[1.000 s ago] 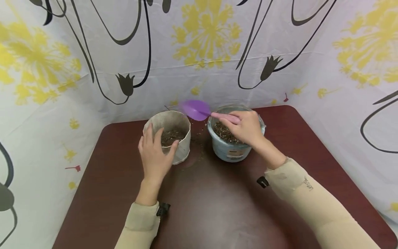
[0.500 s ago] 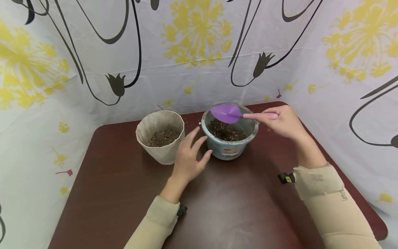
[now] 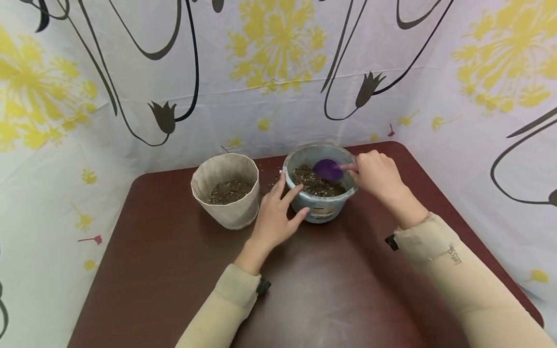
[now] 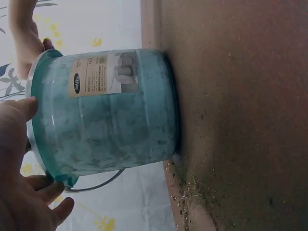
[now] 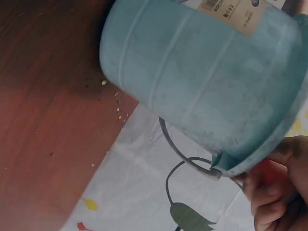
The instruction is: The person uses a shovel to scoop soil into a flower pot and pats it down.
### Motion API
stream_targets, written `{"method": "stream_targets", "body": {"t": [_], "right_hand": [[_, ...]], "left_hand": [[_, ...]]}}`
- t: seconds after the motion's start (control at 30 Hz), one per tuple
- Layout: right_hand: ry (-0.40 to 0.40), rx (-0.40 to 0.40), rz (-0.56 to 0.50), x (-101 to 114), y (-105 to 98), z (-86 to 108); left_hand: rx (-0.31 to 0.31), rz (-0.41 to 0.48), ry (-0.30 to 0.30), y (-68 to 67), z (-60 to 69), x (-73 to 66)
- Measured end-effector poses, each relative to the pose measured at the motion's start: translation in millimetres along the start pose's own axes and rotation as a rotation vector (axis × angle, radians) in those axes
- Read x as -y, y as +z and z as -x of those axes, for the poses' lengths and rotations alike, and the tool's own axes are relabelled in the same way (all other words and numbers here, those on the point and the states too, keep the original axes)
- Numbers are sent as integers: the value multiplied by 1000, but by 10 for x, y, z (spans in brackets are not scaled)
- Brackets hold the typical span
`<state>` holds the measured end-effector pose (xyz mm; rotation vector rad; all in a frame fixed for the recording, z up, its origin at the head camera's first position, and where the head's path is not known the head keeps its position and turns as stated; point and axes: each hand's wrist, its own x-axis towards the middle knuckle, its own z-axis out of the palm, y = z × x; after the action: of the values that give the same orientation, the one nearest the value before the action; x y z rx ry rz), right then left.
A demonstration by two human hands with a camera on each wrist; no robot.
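Observation:
A blue-green bucket (image 3: 319, 211) holding dark soil (image 3: 314, 184) stands upright near the back of the table. The right hand (image 3: 377, 173) grips the pink handle of a purple trowel (image 3: 327, 169), whose blade is down inside the bucket against the soil. At the bucket's left rim, the left hand (image 3: 275, 217) has its fingers spread and touching the rim; the left wrist view shows the fingers (image 4: 31, 107) along it. In the right wrist view the right hand (image 5: 276, 192) is beside the rim.
A whitish pot (image 3: 235, 212) with soil in it stands left of the bucket. Crumbs of soil lie between and behind the containers on the dark red table (image 3: 174, 270). A patterned cloth (image 3: 270, 106) hangs behind. A wire handle (image 4: 101, 185) hangs on the bucket.
The left hand has moved right, from the whitish pot to the bucket's rim. The right hand went right, then back left and down, lowering the trowel blade into the bucket.

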<state>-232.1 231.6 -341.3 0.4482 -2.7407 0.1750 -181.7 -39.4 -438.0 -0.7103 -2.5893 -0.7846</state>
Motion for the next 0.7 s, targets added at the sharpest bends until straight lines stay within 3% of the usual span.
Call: {"method": "stream_targets", "body": {"t": [0.07, 0.17, 0.27, 0.37, 0.43, 0.5, 0.63, 0.7], "right_hand": [[7, 37, 11, 30, -5, -89], [-72, 4, 6, 83, 14, -215], [-243, -20, -28, 161, 30, -268], [-459, -23, -48, 223, 7, -229], [-552, -12, -64, 216, -38, -177], [-565, 6, -56, 158, -112, -130], [-465, 45, -62, -60, -349, -103], [-452, 30, -71, -148, -490, -114]], "left_hand": [[5, 12, -3, -10, -6, -7], [10, 26, -11, -27, -9, -10], [12, 23, -20, -33, -6, -12], [12, -2, -31, -29, 4, -12], [9, -14, -37, -28, 7, -14], [7, -22, -42, -28, 4, -16], [2, -22, -44, -30, -4, -19], [0, -18, -43, -29, -4, -17]]}}
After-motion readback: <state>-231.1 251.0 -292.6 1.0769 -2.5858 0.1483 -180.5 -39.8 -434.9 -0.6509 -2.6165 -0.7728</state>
